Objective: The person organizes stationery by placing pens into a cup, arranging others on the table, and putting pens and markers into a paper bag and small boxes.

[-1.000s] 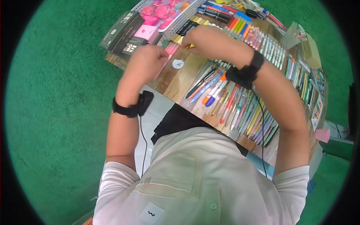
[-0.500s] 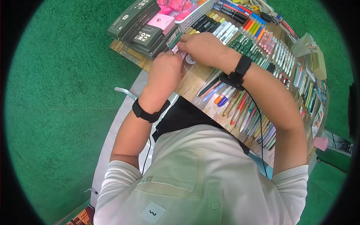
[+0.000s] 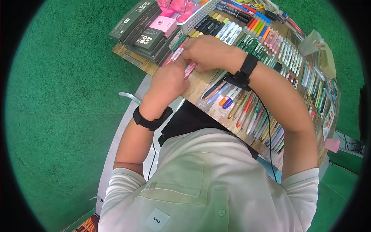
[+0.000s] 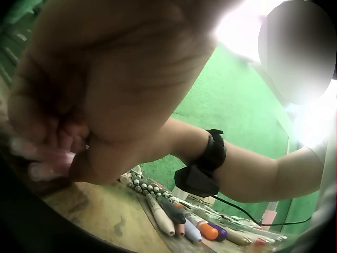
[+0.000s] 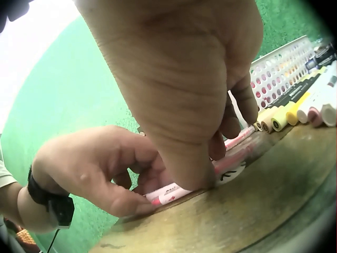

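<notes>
Head view shows both hands close together over the slim pink-and-white plastic pens [image 3: 177,54]. The left hand [image 3: 170,80] pinches the pens, its thumb along the near side in the right wrist view. The right hand [image 3: 208,53], fingers curled downward, seems to pinch them too, though its fingertips are partly hidden. The pens lie low at the brown wooden desk [image 3: 197,91], between the hands, and a round white sticker with a black mark [image 5: 234,173] sits just beside them.

Each wrist wears a black strap, the left strap [image 3: 152,119] and the right strap [image 3: 247,65]. From the hands, dark grey cardboard boxes with white lettering [image 3: 133,21] stand near at eleven o'clock, with a small pink box [image 3: 165,24] on them. At twelve is a white perforated plastic basket [image 3: 198,17] with pink items inside. Black markers with cream ends [image 3: 206,25] line up at one, white-barrelled markers [image 3: 232,34] at two, and dark green patterned pens [image 3: 249,44] between two and three. Assorted coloured pens [image 3: 257,116] fan out at four, and well beyond them is a pink cup [image 3: 331,145].
</notes>
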Demonstrator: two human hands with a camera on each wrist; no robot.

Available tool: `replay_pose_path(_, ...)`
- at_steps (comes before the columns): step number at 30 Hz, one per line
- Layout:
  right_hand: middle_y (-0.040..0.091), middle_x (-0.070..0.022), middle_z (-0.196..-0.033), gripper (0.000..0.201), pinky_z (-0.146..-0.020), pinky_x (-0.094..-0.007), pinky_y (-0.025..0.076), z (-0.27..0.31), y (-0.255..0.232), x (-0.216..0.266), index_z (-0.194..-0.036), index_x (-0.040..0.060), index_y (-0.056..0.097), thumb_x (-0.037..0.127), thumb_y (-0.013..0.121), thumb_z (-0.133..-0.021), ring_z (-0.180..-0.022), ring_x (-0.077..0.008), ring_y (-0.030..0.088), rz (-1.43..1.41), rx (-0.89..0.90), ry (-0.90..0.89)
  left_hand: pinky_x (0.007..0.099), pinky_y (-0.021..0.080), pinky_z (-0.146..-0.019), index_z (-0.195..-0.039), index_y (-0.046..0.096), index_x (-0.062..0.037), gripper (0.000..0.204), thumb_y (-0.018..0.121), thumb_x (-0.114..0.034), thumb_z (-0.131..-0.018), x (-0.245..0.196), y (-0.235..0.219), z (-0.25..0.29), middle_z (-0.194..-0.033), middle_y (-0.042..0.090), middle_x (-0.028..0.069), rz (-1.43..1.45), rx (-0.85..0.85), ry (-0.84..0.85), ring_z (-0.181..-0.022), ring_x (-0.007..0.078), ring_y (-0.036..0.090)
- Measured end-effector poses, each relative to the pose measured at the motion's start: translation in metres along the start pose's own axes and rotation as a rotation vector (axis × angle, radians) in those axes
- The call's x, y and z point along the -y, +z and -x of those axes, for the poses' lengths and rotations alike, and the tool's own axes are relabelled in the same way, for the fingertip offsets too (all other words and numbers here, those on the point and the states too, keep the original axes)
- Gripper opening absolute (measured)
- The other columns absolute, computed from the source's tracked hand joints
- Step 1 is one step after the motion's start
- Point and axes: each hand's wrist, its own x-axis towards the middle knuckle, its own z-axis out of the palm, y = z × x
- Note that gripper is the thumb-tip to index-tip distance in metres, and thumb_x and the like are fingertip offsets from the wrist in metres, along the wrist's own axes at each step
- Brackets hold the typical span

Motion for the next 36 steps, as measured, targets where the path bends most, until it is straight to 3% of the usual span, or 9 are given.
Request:
replay_pose_path(9,0.072,-0.0114,-0.088,0.028,-0.076,-0.0458,0.055,0.015,-0.021,-0.004,-0.097,0.0074,0.072,0.015,0.077,-0.071,-0.087,-0.0328,0.070,-0.072,0.058,-0.009,0.0530,0.053,-0.076,-0.089,0.065,0.0038,0.018,0.069,-0.009,-0.078,0.002,0.003,0.001,-0.085,0.067,0.0279,0.013,0.008,0.037,-0.084,0.0461,0.067)
replay_pose_path(16,0.074,-0.0116,-0.087,0.019,-0.072,-0.0368,0.055,0.035,-0.064,-0.020,-0.101,0.0046,0.071,0.013,0.075,-0.085,-0.081,-0.0272,0.072,-0.399,0.003,0.109,0.0508,0.052,-0.073,-0.097,0.063,0.0022,0.019,0.068,-0.013,-0.086,-0.007,-0.003,-0.025,-0.085,0.067,0.0264,0.182,-0.084,0.098,-0.082,0.0449,0.066)
replay_pose_path(18,0.075,-0.0094,-0.085,0.019,-0.070,-0.0340,0.054,0.041,-0.088,-0.014,-0.101,0.0041,0.070,0.017,0.077,-0.089,-0.079,-0.0211,0.072,-0.449,0.006,0.232,0.0438,0.052,-0.072,-0.104,0.064,0.0008,0.024,0.071,-0.017,-0.090,-0.012,-0.007,-0.038,-0.086,0.068,0.0212,0.319,-0.066,0.121,-0.079,0.0358,0.068)
replay_pose_path(19,0.075,-0.0094,-0.085,0.019,-0.070,-0.0340,0.054,0.043,-0.092,-0.016,-0.101,0.0041,0.070,0.017,0.077,-0.089,-0.079,-0.0211,0.072,-0.442,0.003,0.233,0.0438,0.052,-0.072,-0.104,0.064,0.0008,0.024,0.071,-0.017,-0.090,-0.015,-0.008,-0.043,-0.086,0.068,0.0212,0.318,-0.071,0.126,-0.079,0.0358,0.068)
replay_pose_path(21,0.074,-0.0094,-0.084,0.023,-0.069,-0.0343,0.054,0.046,-0.096,-0.019,-0.100,0.0039,0.071,0.018,0.081,-0.085,-0.077,-0.0218,0.072,-0.399,-0.138,0.118,0.0352,0.052,-0.073,-0.110,0.067,-0.0006,0.022,0.072,-0.015,-0.094,-0.019,-0.005,-0.051,-0.088,0.070,0.0114,0.493,-0.049,0.131,-0.079,0.0199,0.067)
replay_pose_path(24,0.074,-0.0096,-0.083,0.027,-0.067,-0.0343,0.053,0.047,-0.093,-0.017,-0.100,0.0040,0.071,0.019,0.084,-0.082,-0.075,-0.0223,0.071,-0.353,-0.101,0.156,0.0303,0.052,-0.076,-0.115,0.069,-0.0017,0.020,0.070,-0.012,-0.097,-0.015,0.009,-0.064,-0.091,0.071,0.0034,0.673,0.035,0.084,-0.083,0.0101,0.065)
replay_pose_path(28,0.073,-0.0103,-0.080,0.023,-0.066,-0.0362,0.054,0.052,-0.084,-0.014,-0.093,0.0026,0.070,0.016,0.081,-0.078,-0.072,-0.0241,0.071,-0.280,-0.172,0.122,0.0286,0.052,-0.079,-0.113,0.070,-0.0018,0.016,0.069,-0.011,-0.099,-0.009,0.025,-0.069,-0.097,0.072,0.0015,0.769,0.063,0.142,-0.086,0.0082,0.064)
replay_pose_path(31,0.073,-0.0076,-0.093,0.032,-0.067,-0.0331,0.054,0.055,-0.085,-0.014,-0.102,0.0037,0.071,0.021,0.086,-0.080,-0.075,-0.0199,0.070,-0.268,-0.214,0.133,0.0286,0.052,-0.080,-0.113,0.071,-0.0012,0.017,0.068,-0.011,-0.100,-0.007,0.029,-0.068,-0.097,0.071,0.0022,0.917,0.094,0.124,-0.086,0.0090,0.064)
replay_pose_path(36,0.072,-0.0064,-0.094,0.029,-0.069,-0.0314,0.055,0.054,-0.087,-0.009,-0.105,0.0037,0.072,0.019,0.083,-0.083,-0.075,-0.0174,0.069,-0.380,-0.338,0.141,0.0291,0.052,-0.071,-0.116,0.076,-0.0060,0.022,0.071,-0.015,-0.097,-0.010,0.020,-0.067,-0.084,0.074,0.0030,0.878,0.038,0.140,-0.075,0.0096,0.066)
